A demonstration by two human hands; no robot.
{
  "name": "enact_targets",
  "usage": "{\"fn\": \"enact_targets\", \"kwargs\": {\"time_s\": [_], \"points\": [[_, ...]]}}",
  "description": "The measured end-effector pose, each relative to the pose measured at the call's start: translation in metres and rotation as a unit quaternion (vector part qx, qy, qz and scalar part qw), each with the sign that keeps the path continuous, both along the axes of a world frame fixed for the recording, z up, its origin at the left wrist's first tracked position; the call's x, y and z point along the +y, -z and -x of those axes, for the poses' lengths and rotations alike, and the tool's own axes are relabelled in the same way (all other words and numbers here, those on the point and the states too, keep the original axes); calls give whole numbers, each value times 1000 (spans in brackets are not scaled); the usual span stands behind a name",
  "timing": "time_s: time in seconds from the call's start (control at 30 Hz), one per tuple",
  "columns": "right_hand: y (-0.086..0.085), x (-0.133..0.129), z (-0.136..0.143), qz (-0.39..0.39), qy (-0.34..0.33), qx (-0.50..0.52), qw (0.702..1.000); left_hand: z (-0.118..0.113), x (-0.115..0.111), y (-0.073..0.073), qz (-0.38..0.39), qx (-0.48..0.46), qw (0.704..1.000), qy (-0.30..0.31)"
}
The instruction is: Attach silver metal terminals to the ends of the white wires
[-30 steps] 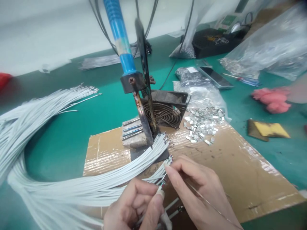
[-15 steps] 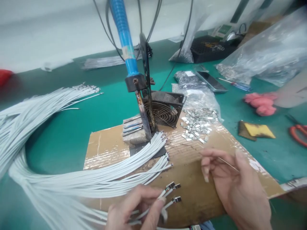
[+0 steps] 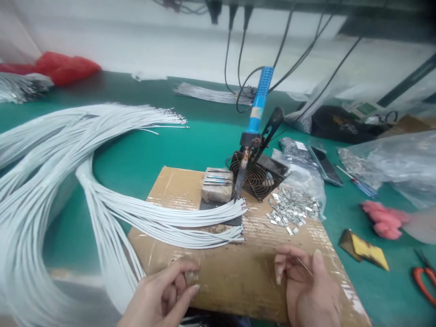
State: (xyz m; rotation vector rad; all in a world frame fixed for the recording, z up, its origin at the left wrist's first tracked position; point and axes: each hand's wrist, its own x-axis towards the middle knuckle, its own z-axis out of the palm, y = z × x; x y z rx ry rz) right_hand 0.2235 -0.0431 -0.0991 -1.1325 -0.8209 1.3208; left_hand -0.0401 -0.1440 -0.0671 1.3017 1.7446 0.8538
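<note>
White wires (image 3: 170, 222) fanned across the cardboard sheet (image 3: 238, 272) in front of you.
Your left hand (image 3: 160, 297) curled loosely at the sheet's near edge, and I could not tell what it held; your right hand (image 3: 308, 288) pinched a thin solder wire (image 3: 304, 266), with the soldering iron (image 3: 250, 141) clamped upright beyond the wire ends.

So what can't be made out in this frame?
Head view only:
- Left hand: fingers curled, wrist cut off by the bottom edge; whether it grips anything is unclear.
- Right hand: pinches a thin wire, too fine to follow.
- Metal clips: too small to tell their shape.
- Scissors: cut off by the right edge.
- White wires: blurred at left.
</note>
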Motion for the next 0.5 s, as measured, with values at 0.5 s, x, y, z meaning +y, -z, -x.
{"fn": "enact_targets", "kwargs": {"time_s": [0.5], "points": [[45, 0, -23, 20, -63, 74, 995, 18, 19, 16, -172, 229, 958, -31]]}}
